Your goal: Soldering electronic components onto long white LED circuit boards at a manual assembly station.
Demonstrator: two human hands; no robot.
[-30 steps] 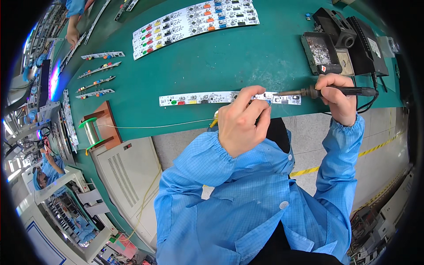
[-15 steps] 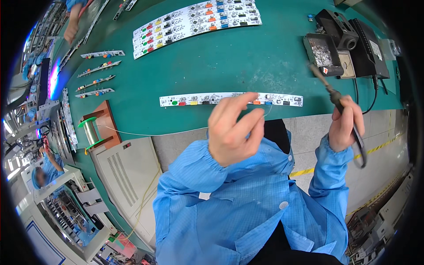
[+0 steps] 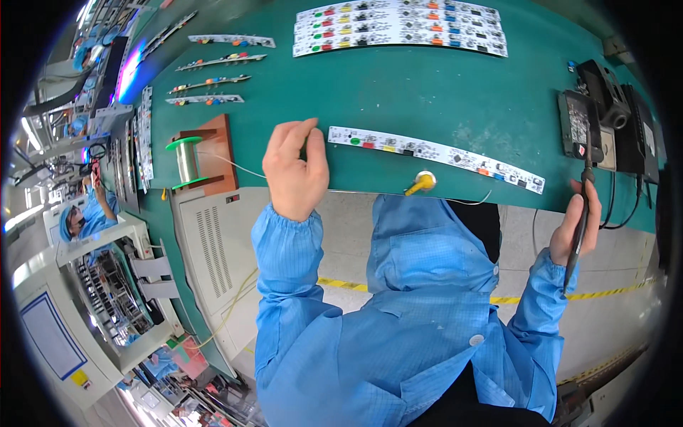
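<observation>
My left hand (image 3: 295,171) is at the left end of a long narrow white circuit board (image 3: 441,151), fingers loosely bent with a gap between thumb and forefinger. Nothing shows in its grasp; whether it touches the board is unclear. Solder wire (image 3: 238,164) runs from a green-flanged spool (image 3: 186,162) to behind this hand, and a loose curved end shows at the table's front edge. In my right hand (image 3: 578,224), at the right, is a soldering iron (image 3: 585,206), pointing away from me. Its front part reaches over the black tray (image 3: 571,128) of the iron's stand.
Several white boards (image 3: 398,32) lie together at the back, with several narrow boards (image 3: 206,99) at the left. A black box-shaped unit (image 3: 637,135) stands behind the iron's cable. A yellow plug on a round metal piece (image 3: 423,182) sits at the front edge.
My left hand has left the board's middle for its left end. The iron has swung to the stand's tray. The board lies more slanted, and the yellow plug has come into sight.
</observation>
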